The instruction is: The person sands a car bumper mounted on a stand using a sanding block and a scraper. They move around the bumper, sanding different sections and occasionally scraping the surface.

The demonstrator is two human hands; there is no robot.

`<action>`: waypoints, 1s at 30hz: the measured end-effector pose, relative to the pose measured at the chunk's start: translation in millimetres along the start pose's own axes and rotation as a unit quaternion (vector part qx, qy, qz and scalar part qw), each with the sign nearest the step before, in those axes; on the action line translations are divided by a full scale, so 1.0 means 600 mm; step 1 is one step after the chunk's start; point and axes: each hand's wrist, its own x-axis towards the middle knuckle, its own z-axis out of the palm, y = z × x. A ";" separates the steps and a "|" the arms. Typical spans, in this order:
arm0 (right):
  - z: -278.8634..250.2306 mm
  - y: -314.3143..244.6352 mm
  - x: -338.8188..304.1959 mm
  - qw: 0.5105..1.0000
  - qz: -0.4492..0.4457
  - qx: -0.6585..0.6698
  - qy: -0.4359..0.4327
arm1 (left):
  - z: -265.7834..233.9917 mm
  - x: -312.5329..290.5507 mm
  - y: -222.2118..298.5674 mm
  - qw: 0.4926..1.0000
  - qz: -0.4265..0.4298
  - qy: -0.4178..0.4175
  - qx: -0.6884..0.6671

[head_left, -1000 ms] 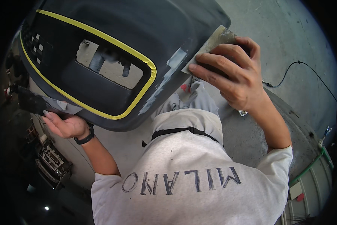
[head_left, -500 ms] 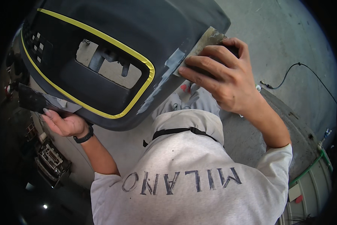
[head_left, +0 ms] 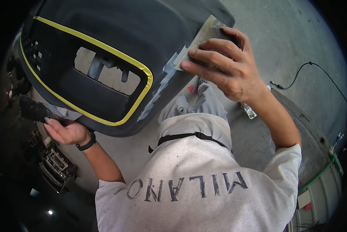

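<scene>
A dark bumper (head_left: 154, 29) with yellow masking tape (head_left: 100, 41) around its recessed opening fills the upper left. Grey filler (head_left: 156, 89) lies in ragged, stepped smears along its right edge. My right hand (head_left: 231, 67) grips a flat, stained putty spreader (head_left: 204, 35), fingers spread over its face. The spreader's lower end touches the bumper at the top of the smears. On the left, my left hand (head_left: 70, 132) pinches the lower edge of a dark flat board (head_left: 35, 108). A lump of grey filler (head_left: 63, 113) sits on that board, next to the bumper's lower rim.
A thin black hose (head_left: 293, 83) curves over the concrete floor at the right. Machine parts (head_left: 57, 164) stand at the lower left. A green hose (head_left: 316, 176) runs by a pale panel at the lower right. My legs (head_left: 200, 102) are beneath the bumper's edge.
My right hand and the spreader have moved up a little along the bumper's edge. The bumper appears slightly further left. The left hand and board sit slightly lower in view.
</scene>
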 end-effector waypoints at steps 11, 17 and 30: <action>-0.035 -0.011 0.059 0.999 0.002 -0.032 -0.008 | -0.004 0.001 -0.009 1.000 -0.013 0.005 0.011; -0.042 -0.004 0.051 0.999 -0.006 0.015 -0.050 | -0.001 0.005 0.007 1.000 0.012 -0.015 -0.005; 0.041 -0.043 -0.066 0.992 0.040 0.034 0.116 | -0.017 0.024 0.003 0.963 0.180 -0.053 0.192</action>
